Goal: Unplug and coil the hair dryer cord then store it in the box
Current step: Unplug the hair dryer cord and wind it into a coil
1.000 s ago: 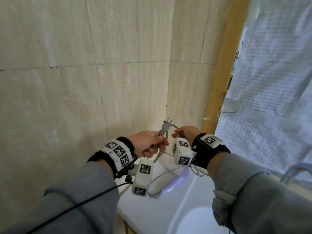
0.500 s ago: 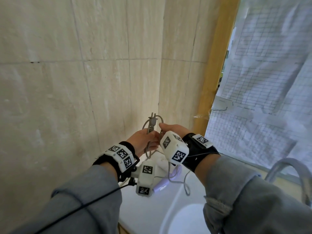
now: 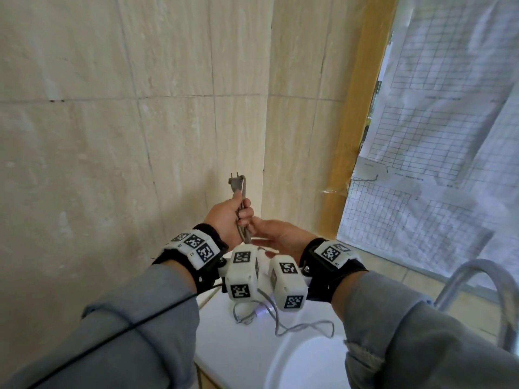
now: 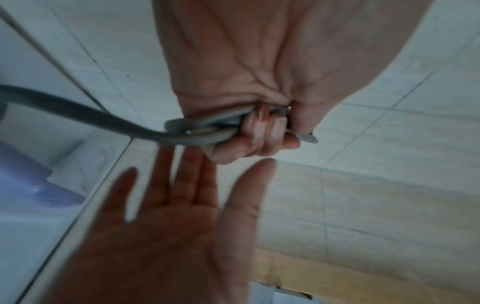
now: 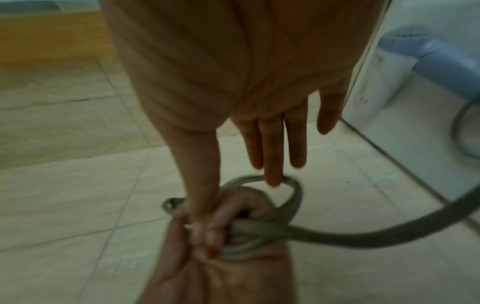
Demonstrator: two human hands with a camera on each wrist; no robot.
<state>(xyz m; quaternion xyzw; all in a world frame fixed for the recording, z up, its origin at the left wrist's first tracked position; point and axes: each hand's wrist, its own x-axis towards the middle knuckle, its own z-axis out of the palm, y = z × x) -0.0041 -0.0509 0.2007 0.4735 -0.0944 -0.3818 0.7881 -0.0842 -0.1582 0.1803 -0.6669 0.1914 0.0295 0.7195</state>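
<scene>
My left hand (image 3: 229,217) grips several folds of the grey hair dryer cord (image 3: 242,220), and the plug (image 3: 234,183) sticks up above the fist. In the left wrist view the fingers (image 4: 259,133) curl round the cord loops (image 4: 197,131). My right hand (image 3: 276,234) is beside it, palm open with straight fingers (image 5: 272,144); its middle fingertip touches a cord loop (image 5: 293,197). The rest of the cord (image 3: 303,328) trails down onto the white counter. The purple-and-white hair dryer (image 3: 259,311) lies there, mostly hidden under the wrist cameras.
The white counter (image 3: 224,341) holds a round basin (image 3: 309,366) at the lower middle. A metal faucet (image 3: 474,279) arches at the right. Beige tiled walls stand close ahead and to the left. A sheet-covered window (image 3: 435,136) is on the right.
My right hand has let go of the cord near the plug and opened, dropping slightly. My left hand has risen a little and holds the folds with the plug upright.
</scene>
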